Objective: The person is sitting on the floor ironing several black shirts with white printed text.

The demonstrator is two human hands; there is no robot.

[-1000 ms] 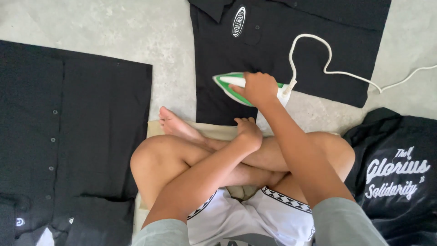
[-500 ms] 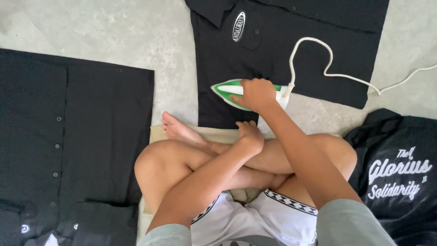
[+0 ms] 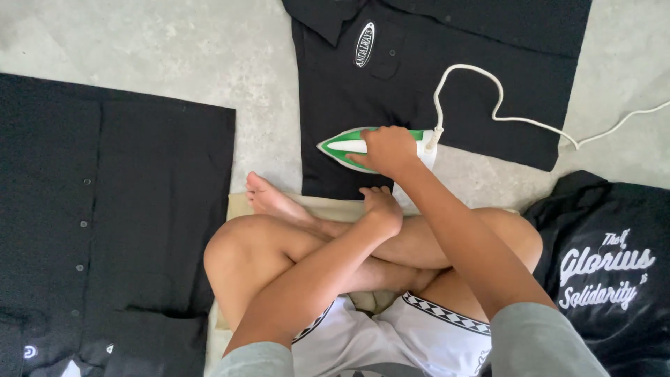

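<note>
My right hand (image 3: 385, 150) grips the handle of a green and white iron (image 3: 349, 144), which rests on the lower edge of a black shirt (image 3: 433, 77) spread flat on the floor in front of me. The iron's tip points left. Its white cord (image 3: 502, 112) loops across the shirt and off to the right. My left hand (image 3: 382, 204) lies closed on my crossed legs just below the iron, holding nothing I can see. I sit cross-legged on a beige mat (image 3: 328, 206).
A second black buttoned shirt (image 3: 105, 230) lies flat on the left. A crumpled black garment with white lettering (image 3: 607, 265) sits at the right. The floor (image 3: 174, 49) is grey concrete.
The view has shifted slightly; the iron and my right hand now sit a little lower on the shirt. My left hand stays on my legs.
</note>
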